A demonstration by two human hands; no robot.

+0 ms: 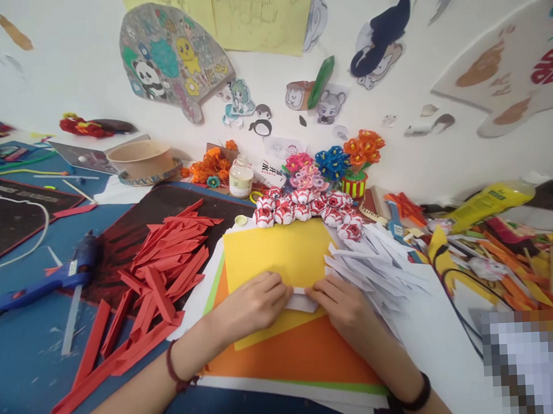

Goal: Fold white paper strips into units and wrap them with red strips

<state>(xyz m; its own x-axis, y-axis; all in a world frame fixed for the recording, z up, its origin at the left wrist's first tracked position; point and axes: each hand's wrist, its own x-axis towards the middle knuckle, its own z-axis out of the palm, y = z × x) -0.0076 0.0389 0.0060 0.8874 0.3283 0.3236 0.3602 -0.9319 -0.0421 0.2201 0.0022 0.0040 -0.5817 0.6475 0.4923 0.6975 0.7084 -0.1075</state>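
Between my hands is a small piece of white paper (302, 301), its upper edge folded over. My left hand (263, 299) pinches its left end, fingers curled. At the other end my right hand (339, 299) grips it with thumb and fingertips. Beneath lies a yellow sheet (274, 250) on an orange sheet (289, 361). Folded red paper strips (168, 256) are heaped to the left, and folded white paper strips (377, 269) spread out just right of my right hand. Red-and-white folded paper pieces (302, 209) sit in a cluster behind the yellow sheet.
A blue glue gun (71, 270) lies on the left of the blue table (30, 368). At the back stand a beige bowl (142, 161), a small jar (241, 177) and craft flowers (332, 164). Coloured paper scraps (515, 256), a yellow bottle (489, 205) and a black cable (453, 303) are at right.
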